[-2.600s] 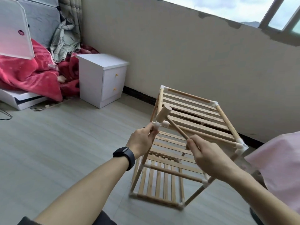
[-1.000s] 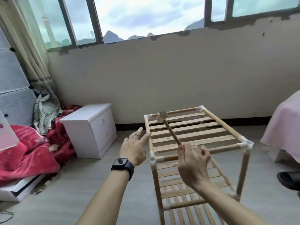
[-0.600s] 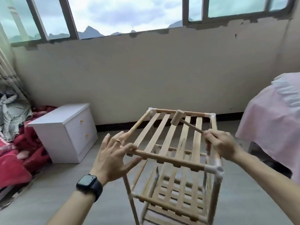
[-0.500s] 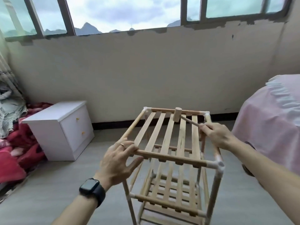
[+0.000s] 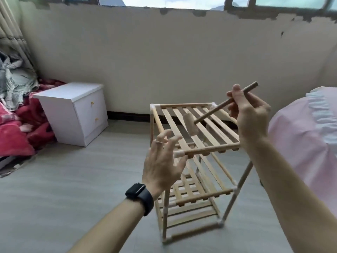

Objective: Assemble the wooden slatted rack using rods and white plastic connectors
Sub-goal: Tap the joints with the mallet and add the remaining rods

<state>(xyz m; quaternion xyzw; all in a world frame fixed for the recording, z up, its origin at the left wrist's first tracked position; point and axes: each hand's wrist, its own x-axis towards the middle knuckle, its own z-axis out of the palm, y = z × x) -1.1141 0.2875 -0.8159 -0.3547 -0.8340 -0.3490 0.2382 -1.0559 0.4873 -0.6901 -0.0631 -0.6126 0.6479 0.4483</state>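
Above the rack [image 5: 200, 136], our right hand [image 5: 249, 114] grips the wooden hammer [image 5: 209, 114], our left hand [image 5: 162, 165] spreads wide, and we think tapping the corners [image 5: 152, 106] tight comes next.

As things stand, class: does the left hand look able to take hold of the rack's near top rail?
Probably yes. The left hand is open, fingers spread, right at the left end of the near top rail, with nothing visible between them. The mallet in the right hand hangs farther back.
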